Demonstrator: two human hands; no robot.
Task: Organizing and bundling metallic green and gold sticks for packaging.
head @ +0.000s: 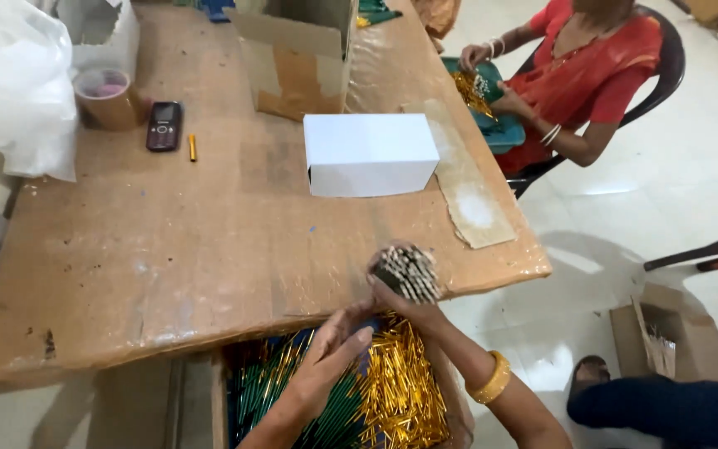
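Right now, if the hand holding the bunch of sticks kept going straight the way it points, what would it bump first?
The right hand points its bundle of sticks up across the brown table. First in that line looks to be the white box, though depth is hard to judge; the bundle may pass above it.

White box ahead; bare tabletop left.

Both forearms rose from the lower edge of view toward the table's near edge. The right hand, wrist turned up and bangled, had its fingers curled tight in a closed grip. The left hand lay just beside it, palm angled inward, fingers loosely extended, touching the right.
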